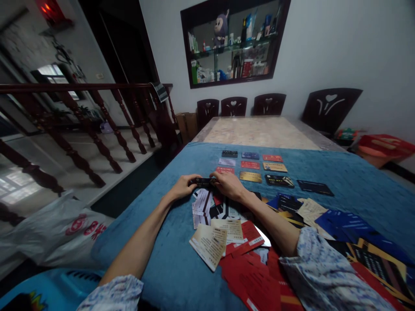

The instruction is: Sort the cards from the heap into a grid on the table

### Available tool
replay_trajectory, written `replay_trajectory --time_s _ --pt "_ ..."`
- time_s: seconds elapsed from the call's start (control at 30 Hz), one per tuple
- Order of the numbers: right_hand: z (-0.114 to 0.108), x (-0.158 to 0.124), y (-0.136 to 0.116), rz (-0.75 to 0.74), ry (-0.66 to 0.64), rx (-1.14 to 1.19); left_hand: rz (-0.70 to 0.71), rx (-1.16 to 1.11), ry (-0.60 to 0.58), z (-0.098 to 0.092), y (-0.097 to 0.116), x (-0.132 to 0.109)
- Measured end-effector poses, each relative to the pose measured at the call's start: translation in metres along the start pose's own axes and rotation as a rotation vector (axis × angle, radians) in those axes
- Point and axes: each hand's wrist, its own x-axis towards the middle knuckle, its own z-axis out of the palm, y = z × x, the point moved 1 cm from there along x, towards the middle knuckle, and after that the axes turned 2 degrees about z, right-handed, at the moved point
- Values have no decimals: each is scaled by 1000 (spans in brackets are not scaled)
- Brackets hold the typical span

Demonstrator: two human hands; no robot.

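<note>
A black card (203,182) with light print lies between my hands, low over the blue cloth. My left hand (183,187) pinches its left end, and my right hand (229,185) grips its right end. Just beyond it sit rows of laid-out cards, among them a red card (225,170), a gold card (250,177) and a black card with gold lines (279,180). Below my hands, white cards (202,208) overlap in a loose pile. Nearer to me are cream cards (209,245) and a heap of red cards (256,278). My right forearm covers part of the pile.
To the right spread blue cards (355,231) and a dark card (314,187). The blue cloth (168,250) covers the near part of the table (256,129). Chairs (233,106) line the far side. At left stand a railing (103,123), a white bag (65,229) and a blue plastic seat (55,287).
</note>
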Motion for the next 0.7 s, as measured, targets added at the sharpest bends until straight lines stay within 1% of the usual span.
replay_trajectory --time_s 0.17,0.37,0.57,0.7 --pt "-3 -1 -2 21 8 8 7 -7 24 1 -1 0" --pt "0 -1 0 31 12 -13 28 44 73 1 -6 0" --pt "0 -1 -1 35 11 -28 25 69 165 -1 -6 -1" --pt "1 -1 -1 29 25 -31 53 78 171 0 -5 -1"
